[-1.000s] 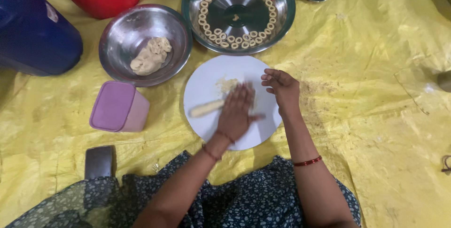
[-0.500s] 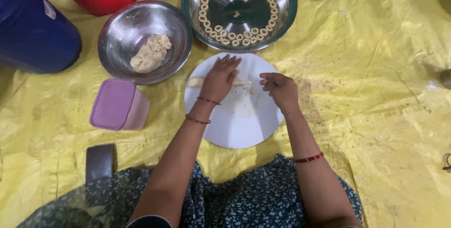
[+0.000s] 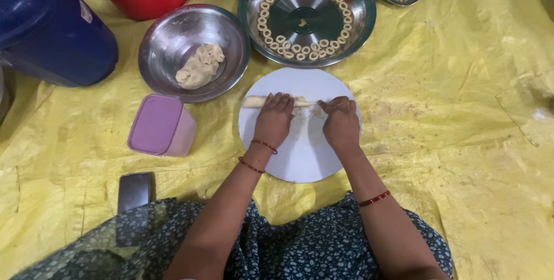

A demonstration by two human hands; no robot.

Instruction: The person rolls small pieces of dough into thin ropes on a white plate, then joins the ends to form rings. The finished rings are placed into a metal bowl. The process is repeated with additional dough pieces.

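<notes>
The 1 head camera is looking steeply down, close above the hands and the yellow floor sheet.

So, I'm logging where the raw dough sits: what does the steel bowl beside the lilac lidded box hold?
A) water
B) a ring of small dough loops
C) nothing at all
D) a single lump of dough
D: the steel bowl beside the lilac box holds one pale lump of dough, while the small dough loops line the other round steel dish beyond the white board.
</notes>
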